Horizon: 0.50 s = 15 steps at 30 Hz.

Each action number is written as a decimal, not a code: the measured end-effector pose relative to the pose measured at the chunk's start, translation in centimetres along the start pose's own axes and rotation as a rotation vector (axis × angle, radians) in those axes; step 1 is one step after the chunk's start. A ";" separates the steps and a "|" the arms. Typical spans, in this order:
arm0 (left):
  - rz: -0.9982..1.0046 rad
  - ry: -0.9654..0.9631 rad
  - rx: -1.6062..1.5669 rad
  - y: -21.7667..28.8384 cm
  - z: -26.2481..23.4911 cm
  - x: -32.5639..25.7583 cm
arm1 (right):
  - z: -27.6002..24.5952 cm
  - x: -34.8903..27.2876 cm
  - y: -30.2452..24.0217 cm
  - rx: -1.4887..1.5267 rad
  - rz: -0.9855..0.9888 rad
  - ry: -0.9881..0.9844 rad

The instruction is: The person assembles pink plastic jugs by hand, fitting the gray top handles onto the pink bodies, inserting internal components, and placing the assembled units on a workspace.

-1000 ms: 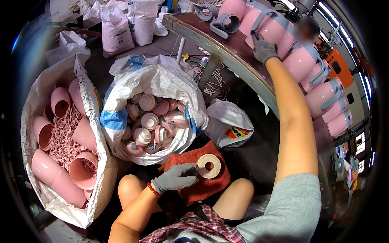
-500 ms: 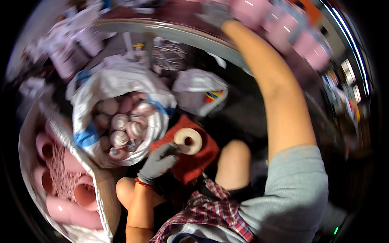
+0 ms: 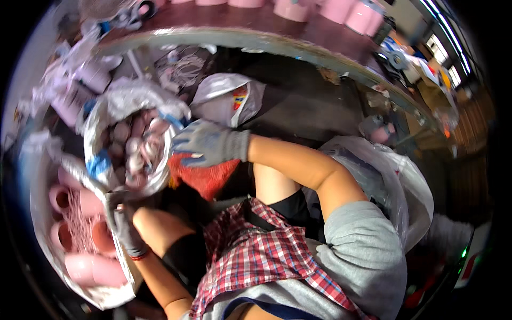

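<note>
My right hand [image 3: 209, 144], in a grey glove with dark blue fingertips, hovers over a red cloth [image 3: 205, 177] on my lap side. Its fingers stretch leftward, spread, with nothing seen in them. Beside them is a white sack [image 3: 125, 98] filled with pink and white rounded parts [image 3: 134, 146]. My left hand [image 3: 128, 230], gloved, with a red band at the wrist, is at the rim of another white sack [image 3: 80, 168]. That sack holds pink cylinders [image 3: 93, 269] and pink shredded filler [image 3: 82, 229]. Blur hides how its fingers are set.
A dark red table [image 3: 213, 20] with a metal edge carries a row of pink cylinders [image 3: 292, 9]. Beneath it sit a white plastic bag [image 3: 226, 98] and tangled pale cord [image 3: 184, 69]. A large clear bag [image 3: 410, 186] stands at my right.
The view has shifted. My right hand has come down from the table to the red cloth. My left hand has moved left to the sack; the cream round piece is out of sight.
</note>
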State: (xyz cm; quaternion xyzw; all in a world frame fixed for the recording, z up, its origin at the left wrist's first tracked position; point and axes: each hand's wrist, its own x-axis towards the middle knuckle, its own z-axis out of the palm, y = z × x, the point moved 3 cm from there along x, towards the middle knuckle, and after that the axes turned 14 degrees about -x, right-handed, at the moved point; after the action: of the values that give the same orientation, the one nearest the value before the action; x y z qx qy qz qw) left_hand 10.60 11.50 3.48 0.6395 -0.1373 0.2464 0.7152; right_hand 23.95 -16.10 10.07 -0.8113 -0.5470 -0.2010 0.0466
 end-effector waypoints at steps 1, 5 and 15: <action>0.076 0.276 0.068 -0.6 -6.1 -4.0 | 0.1 -0.2 -0.9 0.074 -0.007 -0.015; 0.007 0.802 0.706 5.9 -25.3 -18.0 | 1.1 -2.1 -3.4 0.450 0.102 0.105; -0.516 1.739 1.143 13.1 -30.0 -52.0 | 6.6 -7.2 -7.1 0.964 0.474 -0.155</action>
State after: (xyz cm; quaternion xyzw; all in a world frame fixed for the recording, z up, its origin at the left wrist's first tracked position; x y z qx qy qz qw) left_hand -43.61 32.56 -16.33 0.4944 0.6942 0.4864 0.1927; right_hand 17.06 -17.59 0.26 -0.8115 -0.3813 0.1490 0.4171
